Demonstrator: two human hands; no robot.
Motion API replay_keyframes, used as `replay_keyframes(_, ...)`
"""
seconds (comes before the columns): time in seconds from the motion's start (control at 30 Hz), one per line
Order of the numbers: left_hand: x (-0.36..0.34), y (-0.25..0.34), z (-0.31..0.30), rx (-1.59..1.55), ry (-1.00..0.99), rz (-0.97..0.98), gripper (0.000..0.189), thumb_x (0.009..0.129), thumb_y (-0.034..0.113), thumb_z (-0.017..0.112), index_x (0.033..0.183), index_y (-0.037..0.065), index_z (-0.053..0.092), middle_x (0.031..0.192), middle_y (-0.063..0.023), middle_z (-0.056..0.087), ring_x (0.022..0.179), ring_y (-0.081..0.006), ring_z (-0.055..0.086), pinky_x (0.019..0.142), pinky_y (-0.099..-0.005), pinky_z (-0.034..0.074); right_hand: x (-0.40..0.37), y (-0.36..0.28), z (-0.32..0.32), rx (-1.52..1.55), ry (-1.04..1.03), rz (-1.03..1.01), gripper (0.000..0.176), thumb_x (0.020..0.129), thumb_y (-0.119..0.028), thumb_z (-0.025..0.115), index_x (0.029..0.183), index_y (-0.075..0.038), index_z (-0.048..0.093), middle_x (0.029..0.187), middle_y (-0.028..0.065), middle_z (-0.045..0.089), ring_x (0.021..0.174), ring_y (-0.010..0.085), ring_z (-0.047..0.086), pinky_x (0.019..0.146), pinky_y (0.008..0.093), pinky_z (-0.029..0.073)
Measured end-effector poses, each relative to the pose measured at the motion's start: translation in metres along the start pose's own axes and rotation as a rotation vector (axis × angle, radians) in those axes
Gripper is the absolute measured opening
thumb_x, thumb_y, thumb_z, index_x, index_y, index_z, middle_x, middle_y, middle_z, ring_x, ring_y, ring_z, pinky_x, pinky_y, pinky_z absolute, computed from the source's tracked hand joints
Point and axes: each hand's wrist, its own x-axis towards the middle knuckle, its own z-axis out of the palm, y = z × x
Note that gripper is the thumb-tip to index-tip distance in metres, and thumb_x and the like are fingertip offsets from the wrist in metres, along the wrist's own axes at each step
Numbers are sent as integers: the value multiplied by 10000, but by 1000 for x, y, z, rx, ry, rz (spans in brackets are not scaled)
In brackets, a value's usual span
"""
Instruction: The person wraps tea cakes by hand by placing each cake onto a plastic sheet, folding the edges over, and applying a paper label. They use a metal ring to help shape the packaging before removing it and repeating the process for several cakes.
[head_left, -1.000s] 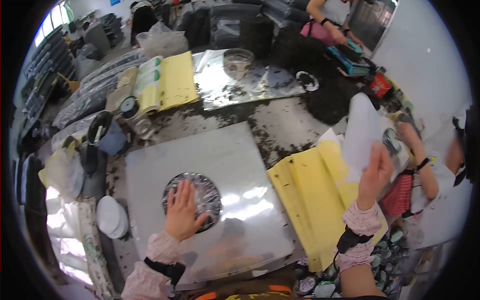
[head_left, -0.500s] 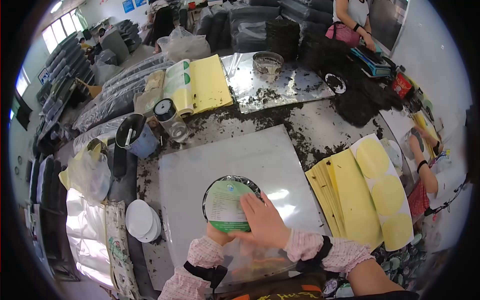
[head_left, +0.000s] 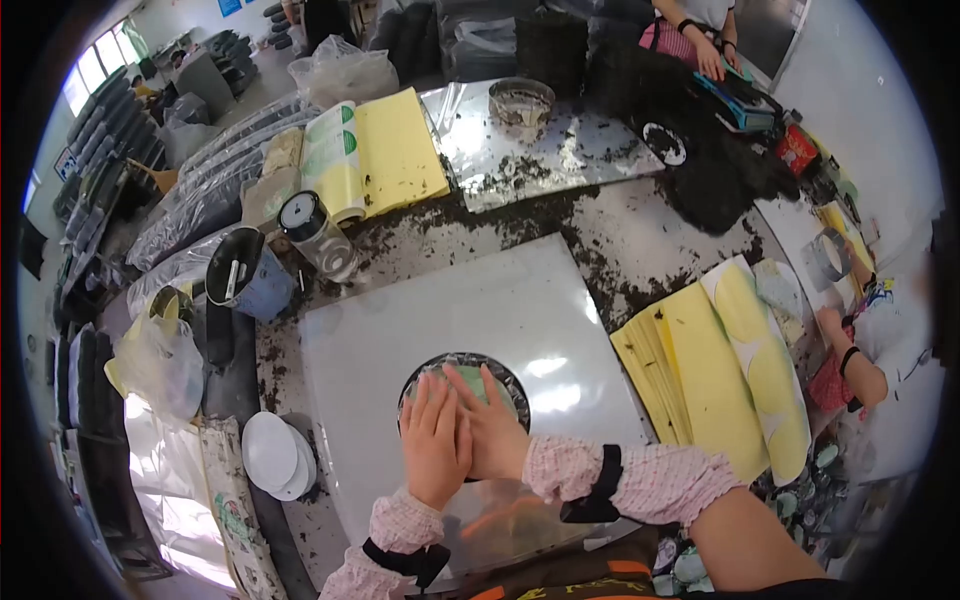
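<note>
A round black pack in shiny clear wrap (head_left: 512, 382) lies on the grey sheet (head_left: 380, 330) in front of me. On its top is a round green label (head_left: 462, 376), mostly hidden beneath my hands. My left hand (head_left: 434, 445) lies flat over the label's left side, fingers stretched forward. Beside it, my right hand (head_left: 492, 428) presses flat with its fingers spread, partly overlapped by the left. Both hands are open.
Yellow label sheets (head_left: 685, 380) lie to the right, white discs (head_left: 272, 452) to the left. Further back stand a blue bucket (head_left: 262, 285), a clear jar (head_left: 325, 240) and a metal ring (head_left: 522, 103). Dark flakes litter the table. Two co-workers' arms (head_left: 835, 330) (head_left: 695, 40) show at the right.
My left hand has come from beneath the pack's near edge onto the label's top. My right hand has shifted left over the label, which now sits flat and is more covered.
</note>
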Motion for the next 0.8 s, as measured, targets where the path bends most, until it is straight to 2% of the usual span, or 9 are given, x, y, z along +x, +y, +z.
replay_keyframes(0.1, 4, 11, 0, 160, -58, -49, 433, 956, 174, 564, 1336, -33, 575, 1472, -217, 501, 1444, -399, 382, 1173, -579, 263, -7, -6, 5, 17, -23, -3, 778, 878, -446, 595, 1548, -116, 379, 1627, 182, 284, 1545, 408, 108, 1169, 705, 63)
replay_keyframes(0.2, 15, 31, -19, 277, 8, 145, 397, 968, 156, 550, 1313, -39, 586, 1430, -213, 540, 1427, -373, 416, 1176, -524, 288, -1, -2, -2, 7, -24, -6, 776, 881, -440, 611, 1547, -118, 376, 1624, 190, 279, 1542, 382, 150, 1168, 698, 83)
replay_keyframes(0.37, 18, -58, 14, -944, -5, -248, 444, 1002, 298, 538, 1353, 29, 567, 1395, -186, 571, 1404, -349, 445, 1188, -467, 292, -5, 27, 7, 532, 187, 2, 596, 895, -371, 650, 1386, -50, 544, 1436, 195, 532, 1436, 352, 404, 1164, 586, 266)
replay_keyframes(0.43, 13, -69, 15, -1259, -18, -371, 500, 1020, 414, 523, 1393, 82, 547, 1393, -176, 571, 1395, -361, 447, 1199, -475, 275, 1, 26, -25, 950, 324, 295, 507, 899, -368, 657, 1275, -30, 611, 1299, 195, 614, 1274, 368, 540, 1076, 522, 394)
replay_keyframes(0.47, 15, -55, 12, -772, -77, -136, 552, 1005, 468, 522, 1409, 91, 535, 1423, -178, 542, 1415, -362, 415, 1203, -508, 245, 5, 26, -38, 1163, 386, 457, 471, 901, -366, 661, 1219, -19, 644, 1230, 195, 656, 1192, 376, 609, 1032, 490, 458)
replay_keyframes(0.53, 13, -10, 7, 208, -214, 311, 659, 976, 576, 522, 1441, 109, 510, 1485, -182, 483, 1457, -362, 351, 1212, -575, 186, 35, 46, -22, 630, 581, 304, 386, 915, -325, 640, 1149, -18, 661, 1109, 192, 685, 1031, 381, 653, 901, 470, 508)
replay_keyframes(0.57, 13, -3, 12, 206, -271, 248, 772, 922, 661, 532, 1460, 108, 496, 1553, -173, 400, 1495, -361, 271, 1205, -642, 105, 46, 52, -16, 353, 654, 230, 347, 922, -304, 629, 1114, -17, 669, 1048, 190, 700, 950, 384, 675, 835, 459, 533)
replay_keyframes(0.67, 6, -12, 25, 342, -276, 297, 794, 922, 674, 510, 1464, 94, 489, 1555, -175, 398, 1490, -392, 271, 1208, -638, 106, 49, 26, -21, 188, 154, 341, 264, 905, -233, 651, 1073, -31, 681, 929, 144, 714, 850, 361, 679, 775, 460, 529)
replay_keyframes(0.8, 0, -11, 18, -42, -656, 94, 595, 925, 508, 601, 1360, 103, 582, 1447, -208, 514, 1382, -408, 416, 1122, -569, 293, 7, -24, -69, 228, 447, -5, 210, 816, -108, 691, 1024, -86, 715, 890, 109, 726, 843, 322, 698, 682, 407, 548)
